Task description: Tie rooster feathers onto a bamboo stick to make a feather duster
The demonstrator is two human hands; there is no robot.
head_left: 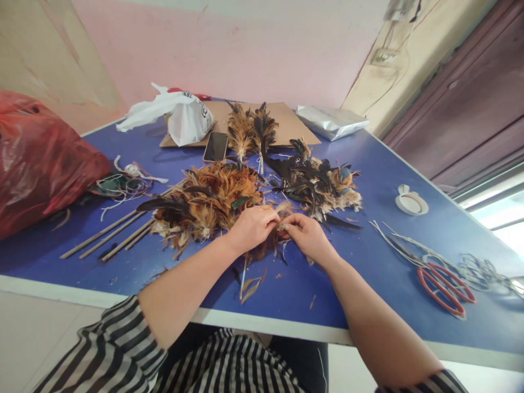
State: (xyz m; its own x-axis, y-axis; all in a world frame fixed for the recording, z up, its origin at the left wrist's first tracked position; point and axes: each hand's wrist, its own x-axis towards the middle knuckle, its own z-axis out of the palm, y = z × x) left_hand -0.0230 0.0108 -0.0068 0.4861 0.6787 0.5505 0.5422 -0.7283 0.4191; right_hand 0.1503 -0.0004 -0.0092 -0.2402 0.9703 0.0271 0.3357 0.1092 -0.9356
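Where fingers (295, 220) pinch, feathers (284, 208) are partly hidden.

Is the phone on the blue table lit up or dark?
Dark: the phone lies face up, and its front looks blackish, with no bright picture showing.

Work surface: blue tabletop (360, 305), pale rim along its edges. Left side: red plastic bag (41, 169), then a tangle of cord (123, 186) just beside it. Thin sticks (100, 233) lie slantwise, far ends running under a brown feather heap (223, 191), left of centre. Dark feather heap (307, 180) lies to its right. Loose feathers (251, 288) are scattered toward the near edge. Rear: flat cardboard (297, 123), phone (215, 147) at its front edge, silvery packet (333, 121) near its right end. Right side: tape roll (410, 210); nearer, red-handled scissors (445, 285) beside tangled pale cord (477, 273).
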